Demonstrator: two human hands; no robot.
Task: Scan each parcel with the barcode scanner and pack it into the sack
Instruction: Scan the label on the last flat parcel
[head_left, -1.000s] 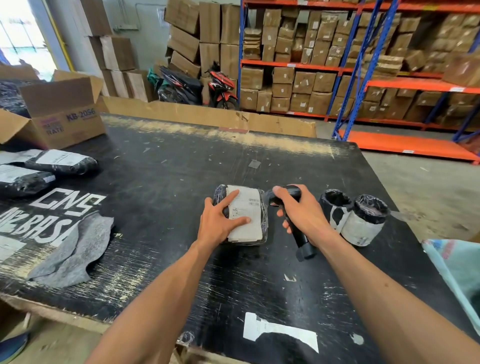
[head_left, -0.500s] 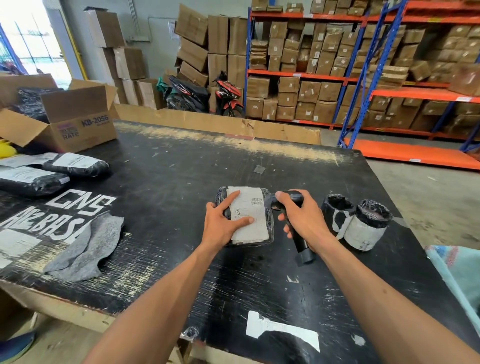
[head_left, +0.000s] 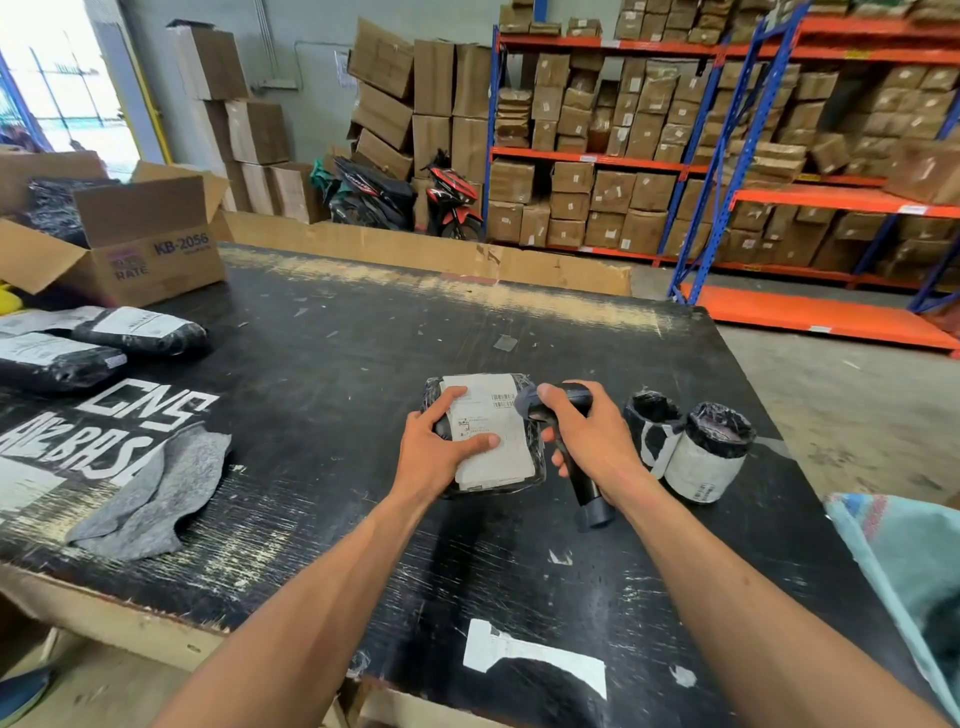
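Observation:
A black plastic-wrapped parcel (head_left: 501, 457) with a white shipping label lies on the black table (head_left: 322, 374) in the middle. My left hand (head_left: 441, 452) grips it from the left, thumb across the label. My right hand (head_left: 587, 436) holds a dark barcode scanner (head_left: 582, 483) by its handle, its head resting over the label's barcode at the parcel's right edge. Two round black parcels (head_left: 691, 447) with white labels stand just right of the scanner. A teal woven sack (head_left: 909, 566) hangs at the table's right edge.
Two flat black parcels (head_left: 93, 343) lie at the far left beside an open cardboard box (head_left: 130, 244) holding more. A grey cloth (head_left: 156, 488) lies front left. Shelving with cartons and parked motorbikes stand behind the table.
The scanner's head has tilted further over the label's barcode. My left hand's fingers have shifted slightly on the parcel. The camera view has tipped upward a little.

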